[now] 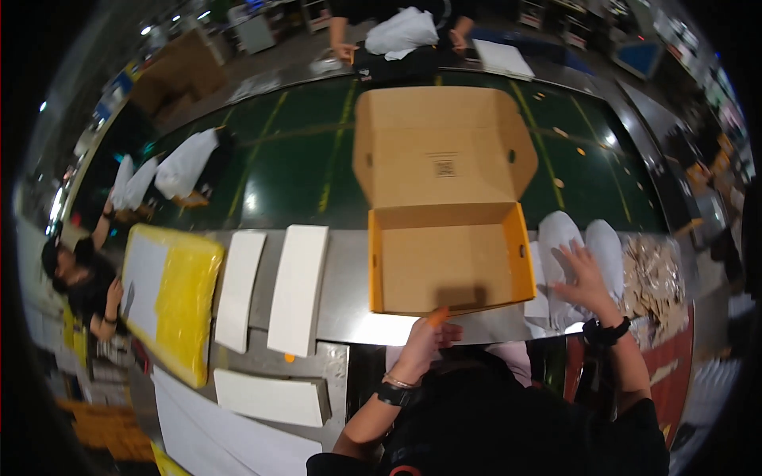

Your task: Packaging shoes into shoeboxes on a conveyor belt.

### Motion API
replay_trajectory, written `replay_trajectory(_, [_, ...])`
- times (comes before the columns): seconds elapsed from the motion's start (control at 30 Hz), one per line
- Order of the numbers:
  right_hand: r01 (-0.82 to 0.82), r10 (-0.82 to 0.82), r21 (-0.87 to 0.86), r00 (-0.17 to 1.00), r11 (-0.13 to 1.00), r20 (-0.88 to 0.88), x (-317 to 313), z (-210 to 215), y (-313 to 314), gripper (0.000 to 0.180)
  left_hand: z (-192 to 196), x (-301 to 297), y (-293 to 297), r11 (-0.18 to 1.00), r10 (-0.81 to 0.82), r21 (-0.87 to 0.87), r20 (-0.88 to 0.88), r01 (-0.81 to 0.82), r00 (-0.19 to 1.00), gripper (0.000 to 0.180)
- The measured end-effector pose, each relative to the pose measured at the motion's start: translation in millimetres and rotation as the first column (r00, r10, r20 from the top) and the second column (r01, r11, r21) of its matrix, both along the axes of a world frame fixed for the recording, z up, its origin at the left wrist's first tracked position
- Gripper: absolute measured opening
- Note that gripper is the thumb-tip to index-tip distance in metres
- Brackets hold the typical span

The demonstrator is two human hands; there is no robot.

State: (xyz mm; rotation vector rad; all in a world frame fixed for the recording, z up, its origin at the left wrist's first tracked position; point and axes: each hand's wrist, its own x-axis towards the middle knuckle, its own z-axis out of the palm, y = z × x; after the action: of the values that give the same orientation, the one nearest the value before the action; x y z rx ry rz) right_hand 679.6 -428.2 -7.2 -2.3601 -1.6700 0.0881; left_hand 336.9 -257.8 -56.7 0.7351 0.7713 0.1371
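An open cardboard box (448, 258), brown inside with yellow-orange sides, stands before me with its lid (436, 131) raised away from me. My left hand (421, 347) is at its front edge, fingers curled, with something orange at the thumb. Whether it grips the box's rim I cannot make out. My right hand (586, 279) is open, fingers spread, over two white wrapped, rounded bundles (559, 230) to the right of the box. It touches or nearly touches the nearer one. White sheets (536, 305) lie between the box and these bundles.
Left of the box are white flat boxes (298, 289) and a yellow plastic-wrapped stack (186, 293). A clear bag of brown paper pieces (652, 282) lies at right. Beyond runs a green belt (290, 159). Co-workers stand across it and at far left, near white-wrapped items (186, 163).
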Motion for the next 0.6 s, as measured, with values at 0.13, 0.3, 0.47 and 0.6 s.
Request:
replay_trajectory(0.13, [0.289, -0.298, -0.080, 0.942, 0.954, -0.154, -23.4, 13.3, -11.4, 0.096, 0.9, 7.6, 2.8, 1.000, -0.002, 0.016, -0.020, 0.003, 1.000, 0.051])
replay_trajectory(0.3, [0.302, -0.279, 0.015, 0.898, 0.953, -0.341, 11.4, -4.3, -20.3, 0.109, -0.3, 2.9, -5.4, 0.998, -0.062, 0.028, 0.006, 0.062, 0.998, 0.053])
replay_trajectory(0.47, [0.521, -0.349, -0.021, 0.540, 0.853, -0.766, 19.5, -4.3, -16.8, 0.101, -16.1, -20.6, -11.9, 0.998, -0.058, -0.024, 0.039, 0.059, 0.998, 0.055])
replay_trajectory(0.6, [0.600, -0.064, 0.014, 0.108, 0.800, -0.992, 3.1, 32.2, -7.5, 0.094, -1.0, -25.9, -13.6, 0.998, -0.058, -0.006, -0.042, 0.058, 0.997, 0.055])
